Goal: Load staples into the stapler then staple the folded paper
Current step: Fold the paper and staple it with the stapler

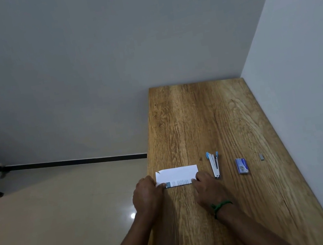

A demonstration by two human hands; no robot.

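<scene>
We see both hands pinching the folded paper (pixel 177 174), left hand (pixel 147 196) & right hand (pixel 208 189) at its lower corners; stapler (pixel 214 164) just right of rt hand, long axis pointing up-frame; rt hand nearer

Dim, flat indoor light. Two bright glare spots on glossy floor (pixel 66 222). Soft shadows on wall (pixel 62 64). Wide-angle bending at edges; small objects slightly soft.

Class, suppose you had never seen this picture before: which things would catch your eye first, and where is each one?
First, the two hands, left hand and right hand, pressing the near corners of the folded paper at the left edge of the wooden table. To the right of the paper lie the stapler, then the staple box, then a small strip of staples.
</scene>
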